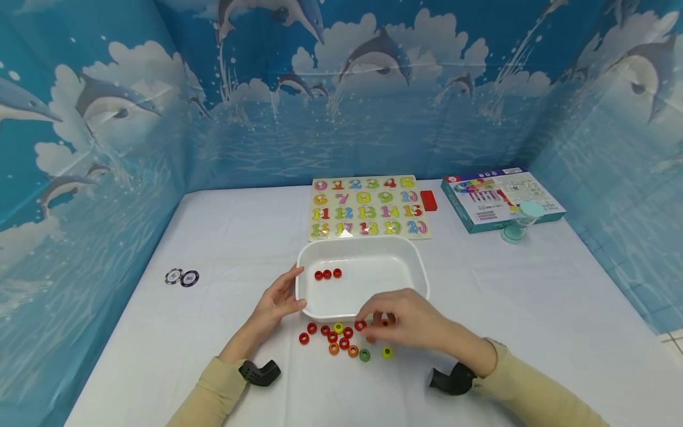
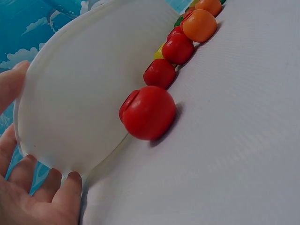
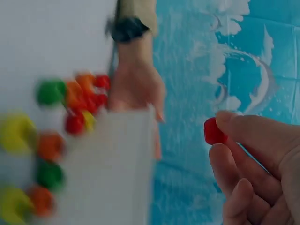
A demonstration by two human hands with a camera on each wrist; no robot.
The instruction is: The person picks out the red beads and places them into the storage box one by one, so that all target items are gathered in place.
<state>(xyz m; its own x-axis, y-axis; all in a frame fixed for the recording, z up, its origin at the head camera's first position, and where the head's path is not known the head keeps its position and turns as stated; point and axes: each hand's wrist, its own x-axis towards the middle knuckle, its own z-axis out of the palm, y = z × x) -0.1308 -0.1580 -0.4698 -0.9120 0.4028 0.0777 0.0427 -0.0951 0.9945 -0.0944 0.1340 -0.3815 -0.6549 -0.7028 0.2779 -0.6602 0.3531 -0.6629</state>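
My left hand holds the left end of a white tray, its fingers and thumb at the rim. Three red beads sit in a row on the tray's floor. Between thumb and fingertips my right hand pinches a red bead, just off the tray's near edge. Below that edge lie several loose beads, among them red ones, orange ones, a green one and a yellow one. My right hand partly covers some of them.
Behind the tray lies a number board with a red piece at its right. A game box stands far right, a teal-capped sand timer against it. Two chips lie at left. Dolphin-print curtains surround the table.
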